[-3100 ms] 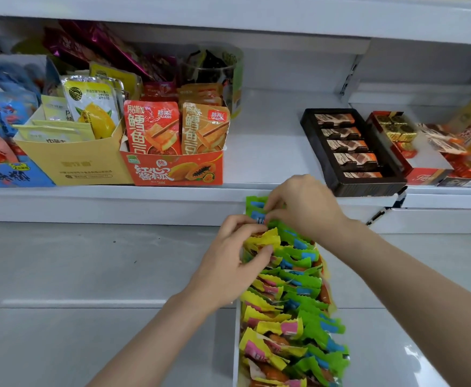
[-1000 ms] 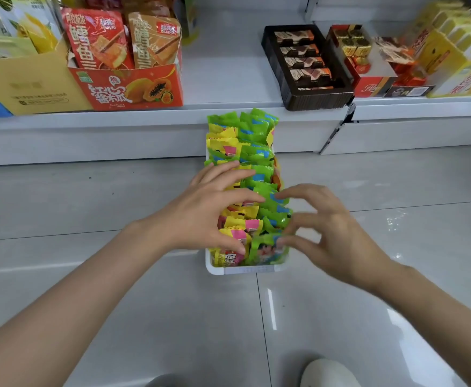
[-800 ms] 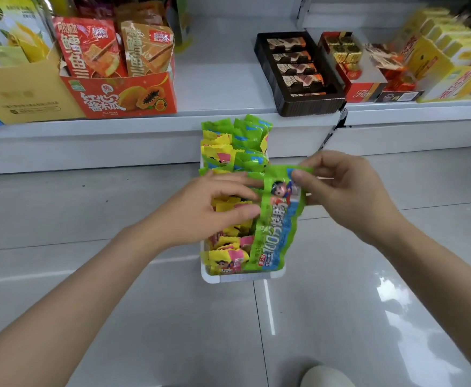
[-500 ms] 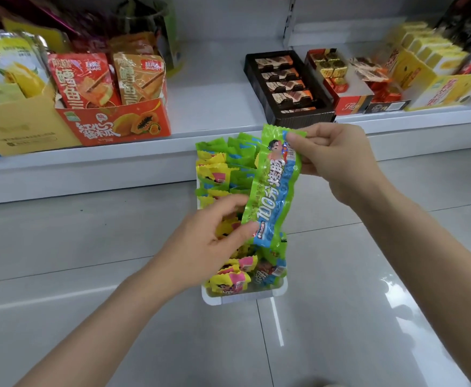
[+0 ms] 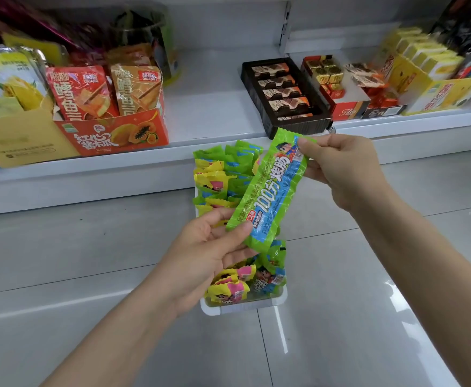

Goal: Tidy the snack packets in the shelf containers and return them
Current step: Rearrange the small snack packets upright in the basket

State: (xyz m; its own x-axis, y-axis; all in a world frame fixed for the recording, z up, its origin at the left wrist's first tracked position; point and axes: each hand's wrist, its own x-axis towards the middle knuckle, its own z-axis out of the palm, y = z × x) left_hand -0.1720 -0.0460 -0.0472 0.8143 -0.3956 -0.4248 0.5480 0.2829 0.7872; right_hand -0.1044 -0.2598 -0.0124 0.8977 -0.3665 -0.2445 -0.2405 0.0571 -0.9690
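Green-and-blue crinkled snack packet (image 5: 267, 191)

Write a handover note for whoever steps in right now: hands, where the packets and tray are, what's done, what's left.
Left hand: pinches the lower end of the long green-and-blue sausage packet.
Right hand: pinches its top end. The packet is held slanted above the tray.
White plastic tray: on the grey floor tiles, in front of the white shelf, packed with yellow and green packets.
Done: tray pulled off the shelf; packets mostly in rows.
Left: put the held packet back in the tray, straighten the near end, return the tray to the bare shelf spot beside the black chocolate box.
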